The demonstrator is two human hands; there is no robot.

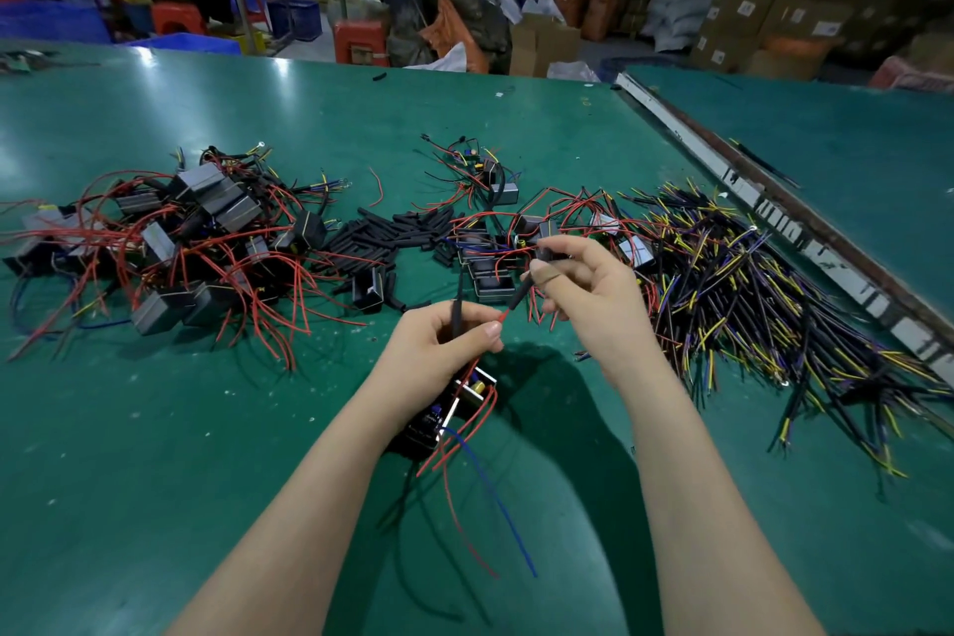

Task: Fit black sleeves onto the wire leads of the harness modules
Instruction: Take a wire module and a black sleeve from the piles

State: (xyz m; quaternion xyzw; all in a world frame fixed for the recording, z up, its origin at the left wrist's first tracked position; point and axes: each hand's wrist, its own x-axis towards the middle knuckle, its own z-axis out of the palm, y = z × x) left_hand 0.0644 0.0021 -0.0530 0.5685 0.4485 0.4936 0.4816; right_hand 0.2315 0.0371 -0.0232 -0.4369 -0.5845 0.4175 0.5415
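Black sleeve (521, 291) on red lead (503, 316), green table (155, 429), yellow-striped black wire bundle (748, 294).

Probably a factory workshop: green workbench (206, 429), stacked cartons (748, 16), plastic crates (294, 18).

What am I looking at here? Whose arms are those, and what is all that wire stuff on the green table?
There is no machine here. The picture comes from a camera worn on a person's head, looking down, so the two arms you see are that person's own.

The left hand pinches a red wire that comes out of a small black box, a harness module, hanging under the hand. The right hand holds a thin black sleeve in its fingers and is sliding it over the end of that red wire.

On the green table lie a heap of modules with red wires on the left, loose black sleeves in the middle, and a bundle of black, yellow and purple wires on the right. Behind the table are cardboard boxes.
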